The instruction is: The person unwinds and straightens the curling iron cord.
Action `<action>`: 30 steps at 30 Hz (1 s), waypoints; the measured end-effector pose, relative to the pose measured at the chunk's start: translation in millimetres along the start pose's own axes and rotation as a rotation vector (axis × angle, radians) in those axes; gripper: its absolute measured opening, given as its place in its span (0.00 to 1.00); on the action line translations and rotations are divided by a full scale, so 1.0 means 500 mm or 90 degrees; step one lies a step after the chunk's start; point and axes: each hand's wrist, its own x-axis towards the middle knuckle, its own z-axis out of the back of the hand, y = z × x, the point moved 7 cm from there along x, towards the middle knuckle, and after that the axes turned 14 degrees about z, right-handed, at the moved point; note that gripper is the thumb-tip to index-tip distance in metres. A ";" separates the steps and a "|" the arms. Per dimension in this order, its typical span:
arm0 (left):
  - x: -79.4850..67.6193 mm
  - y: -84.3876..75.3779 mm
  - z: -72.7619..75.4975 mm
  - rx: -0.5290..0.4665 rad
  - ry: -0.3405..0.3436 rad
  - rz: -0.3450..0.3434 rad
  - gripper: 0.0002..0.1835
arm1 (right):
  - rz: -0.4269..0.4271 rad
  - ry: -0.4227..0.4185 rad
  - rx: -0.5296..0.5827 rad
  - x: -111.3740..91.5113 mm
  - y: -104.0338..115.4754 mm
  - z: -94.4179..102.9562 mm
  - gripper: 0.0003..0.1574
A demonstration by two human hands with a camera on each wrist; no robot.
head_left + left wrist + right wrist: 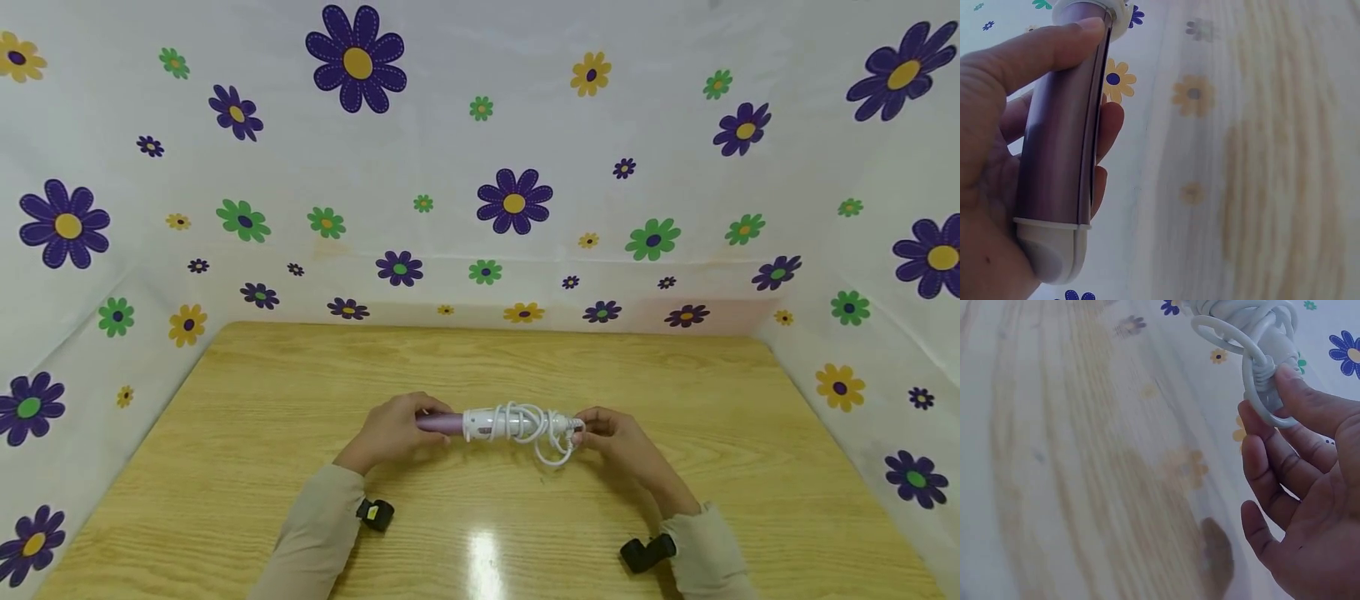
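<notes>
A hair straightener [491, 423] lies crosswise between my hands, its purple barrel [1063, 125] to the left and its white handle to the right. My left hand [401, 429] grips the barrel, thumb along the top and fingers curled behind; the white tip [1054, 253] shows below them in the left wrist view. White cord [528, 421] is wound in loops around the handle. At the handle's cord end, my right hand [615, 437] pinches with thumb and fingertips. In the right wrist view a loop of cord [1254, 394] hangs by those fingertips, and the lower fingers are loosely bent.
Below is a light wood-grain table [300, 367] with a glossy surface. White cloth printed with flowers [450, 167] rises at the back and both sides. Black wrist cameras are strapped over both beige sleeves [318, 517].
</notes>
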 end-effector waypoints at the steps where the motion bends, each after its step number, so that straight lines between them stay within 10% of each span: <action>1: -0.001 -0.002 0.001 0.004 -0.003 -0.003 0.19 | 0.001 -0.001 0.000 -0.001 -0.001 -0.001 0.21; 30: -0.003 -0.008 0.011 0.050 -0.036 -0.006 0.20 | -0.020 0.049 -0.019 0.000 -0.012 -0.009 0.20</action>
